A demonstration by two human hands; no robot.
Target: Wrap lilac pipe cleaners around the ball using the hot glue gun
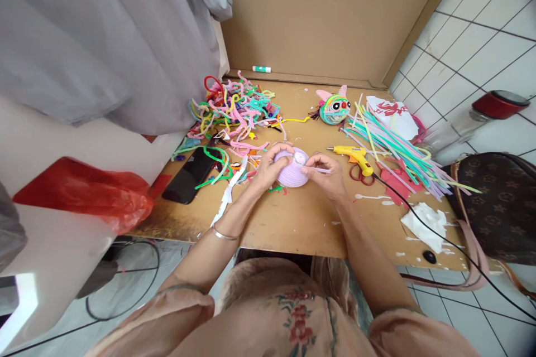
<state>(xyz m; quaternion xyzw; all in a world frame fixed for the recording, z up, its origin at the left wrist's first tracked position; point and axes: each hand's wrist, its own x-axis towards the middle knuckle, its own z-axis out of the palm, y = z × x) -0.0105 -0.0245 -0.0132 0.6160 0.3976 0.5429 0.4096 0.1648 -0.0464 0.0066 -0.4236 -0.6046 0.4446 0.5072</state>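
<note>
A ball (pixel 292 177) wound with lilac pipe cleaner is between my two hands, just above the table. A whitish patch shows uncovered at its top. My left hand (pixel 273 166) is closed around the ball's left side, thumb lying over the top. My right hand (pixel 327 174) pinches a lilac pipe cleaner (pixel 320 170) against the ball's right side, near the uncovered patch. One end of the pipe cleaner sticks out to the right past my fingers. A yellow hot glue gun (pixel 354 157) lies just right of my right hand, over a pair of red-handled scissors (pixel 362 174).
A tangled heap of pipe cleaners (pixel 238 114) covers the table's back left, with a black phone (pixel 190 175) in front. A finished-looking animal ball (pixel 334 109) stands at the back. Straight pipe cleaners (pixel 397 148), a brown bag (pixel 498 206) and a tissue (pixel 425 225) lie right. The glue gun's cord (pixel 444 242) trails off right.
</note>
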